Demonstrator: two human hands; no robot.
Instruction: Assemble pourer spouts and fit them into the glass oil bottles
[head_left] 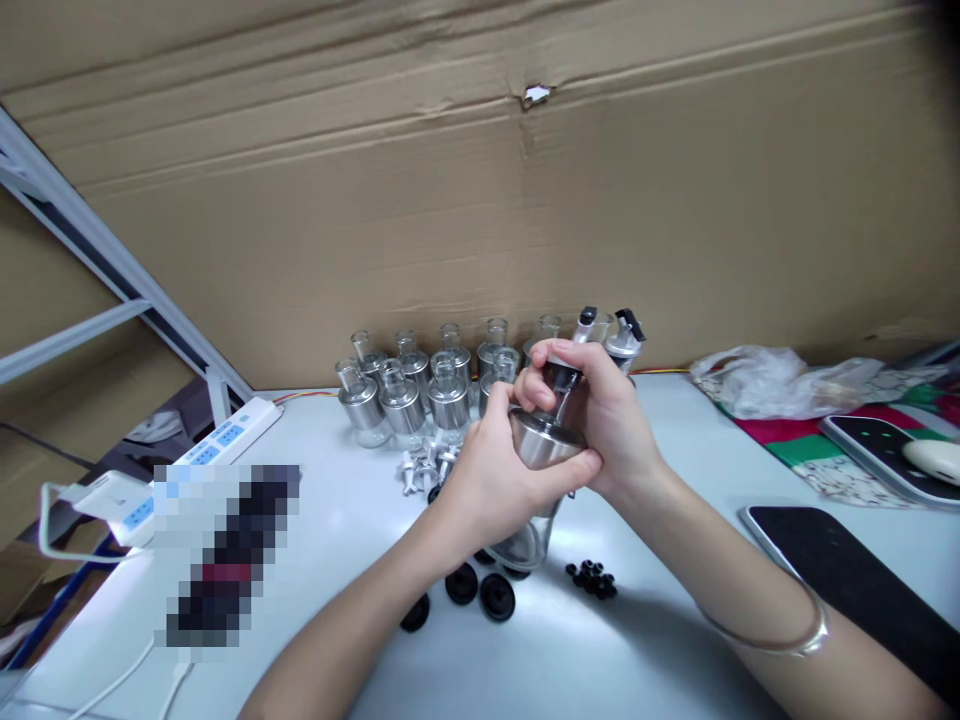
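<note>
Two-handed grip on a steel-sleeved glass bottle (543,443) and its spouted top (586,324)

Near edge: black ribbed discs (497,597) lie loose on the white table (330,545); small black fittings (592,578) cluster to their right. Bottle tilts above the discs, neck leaning rightward; cannot tell whether its base touches down.

Left hand (495,465) is wrapped round the sleeve, gripping. Right hand (609,410) closes over the top's black collar, fingers curled. Seating at the neck is hidden by the fingers.

Judgement: hold the sleeve firmly, keep top and neck in one line, press or turn evenly; sideways force could strain the glass neck.

Beyond: pale fittings (426,467) heaped, open-necked bottles (448,393) in rows, one topped bottle (625,343), cardboard (420,220) behind.
</note>
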